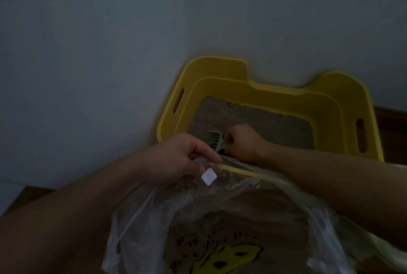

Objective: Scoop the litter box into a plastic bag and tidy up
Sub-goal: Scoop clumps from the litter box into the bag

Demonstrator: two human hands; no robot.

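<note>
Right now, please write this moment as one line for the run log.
left hand: pinching plastic bag rim open | right hand: gripping scoop in litter | litter box: against wall

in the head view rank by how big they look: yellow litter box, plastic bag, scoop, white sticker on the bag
1-2. plastic bag and yellow litter box: unsure, the bag is nearer the camera
3. scoop
4. white sticker

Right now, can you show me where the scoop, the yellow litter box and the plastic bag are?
scoop (215, 141): head view, on its slotted grey head.
yellow litter box (220, 69): head view, on its back rim.
plastic bag (141, 218): head view, on its clear left side.
</note>
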